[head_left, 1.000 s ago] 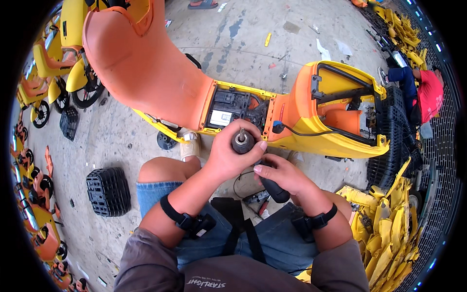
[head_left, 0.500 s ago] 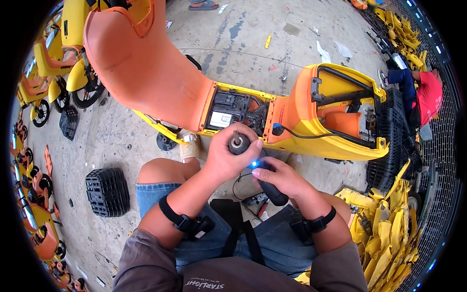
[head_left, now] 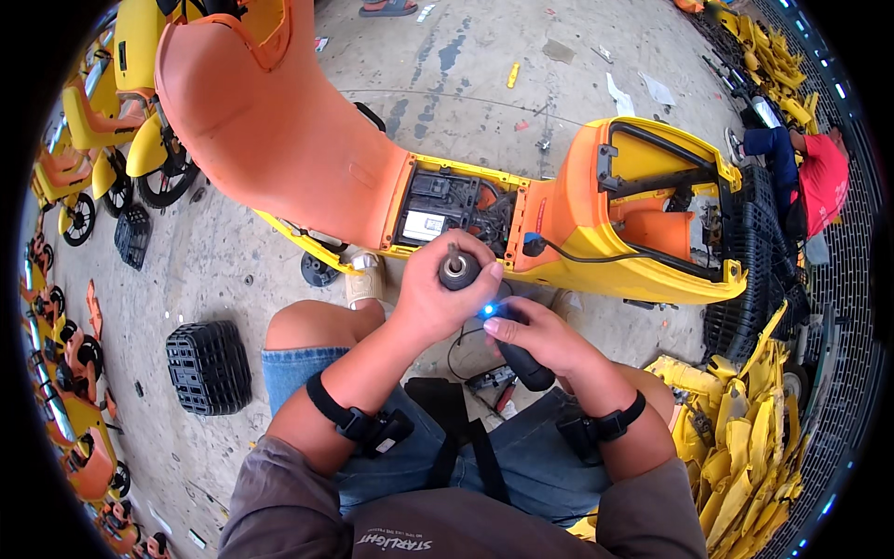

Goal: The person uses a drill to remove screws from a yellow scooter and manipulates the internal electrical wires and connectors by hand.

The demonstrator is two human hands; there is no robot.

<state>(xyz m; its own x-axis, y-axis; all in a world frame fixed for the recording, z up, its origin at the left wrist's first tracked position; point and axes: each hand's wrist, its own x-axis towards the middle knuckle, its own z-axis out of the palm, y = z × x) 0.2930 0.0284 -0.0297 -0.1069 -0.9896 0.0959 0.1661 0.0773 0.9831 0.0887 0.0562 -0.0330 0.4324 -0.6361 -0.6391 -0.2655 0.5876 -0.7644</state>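
Observation:
My left hand (head_left: 438, 284) wraps round the front end of a black cordless power driver (head_left: 459, 265), whose metal tip points up at the camera. My right hand (head_left: 531, 335) grips the driver's dark handle below it, near a lit blue light. Beyond my hands lies a yellow and orange scooter body (head_left: 643, 265), with an open compartment (head_left: 447, 205) of dark parts and a pale label, and a black cable across its right section. A curved orange panel (head_left: 270, 140) rises at the left of the compartment.
Several yellow scooters (head_left: 140, 149) line the left. Black grids (head_left: 205, 368) lie on the concrete floor (head_left: 512, 112). Broken yellow panels (head_left: 726, 429) are piled at right. A co-worker in red (head_left: 819, 177) is at far right. Loose cables and small parts (head_left: 489, 377) lie between my knees.
A blue light on the driver, off a second ago, is lit. My hands and the scooter body have barely moved.

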